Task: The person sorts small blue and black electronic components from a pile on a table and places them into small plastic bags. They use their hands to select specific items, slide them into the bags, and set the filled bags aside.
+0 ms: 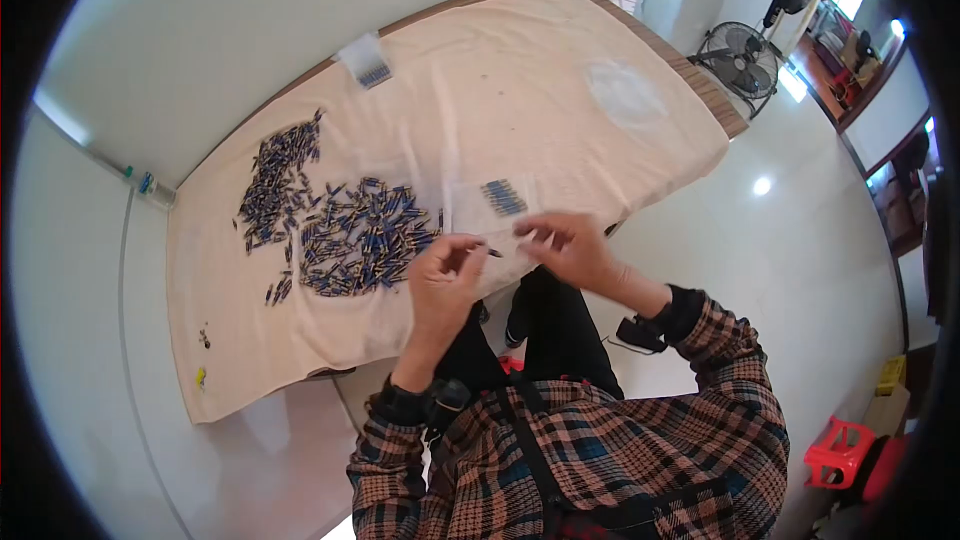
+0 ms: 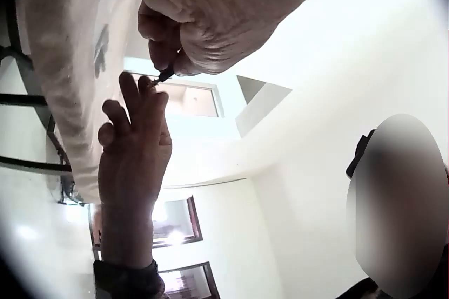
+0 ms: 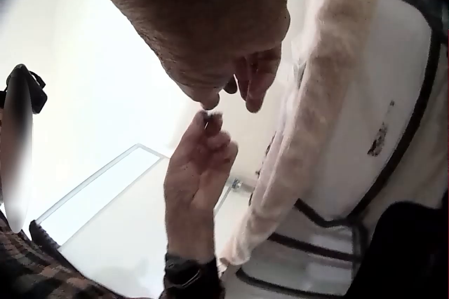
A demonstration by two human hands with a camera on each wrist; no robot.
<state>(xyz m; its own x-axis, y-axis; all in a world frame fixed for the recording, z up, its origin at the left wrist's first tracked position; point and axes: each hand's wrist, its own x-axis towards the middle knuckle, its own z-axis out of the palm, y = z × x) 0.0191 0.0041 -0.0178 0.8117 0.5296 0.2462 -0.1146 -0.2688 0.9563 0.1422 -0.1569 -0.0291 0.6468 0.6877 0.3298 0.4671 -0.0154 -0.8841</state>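
Observation:
Between thumb and fingers, the left hand (image 1: 445, 285) pinches a small dark piece (image 1: 494, 252), also visible in the left wrist view as a dark tip (image 2: 165, 73). The right hand (image 1: 572, 252) is close on its right, thumb and forefinger near the piece's end; whether they touch it is unclear. In the left wrist view the right hand (image 2: 137, 141) has its other fingers loosely bent. Just beyond the hands, a row of small blue and brass-coloured pieces (image 1: 503, 197) lies on a clear plastic sheet or bag (image 1: 462, 208).
Two heaps of similar pieces (image 1: 365, 240) (image 1: 278, 175) lie on the cream cloth (image 1: 470, 70) to the left. A clear bag with pieces (image 1: 368, 65) is at the back edge, another clear plastic item (image 1: 627, 95) at the right. A fan (image 1: 740, 58) and a red stool (image 1: 840, 452) stand beyond.

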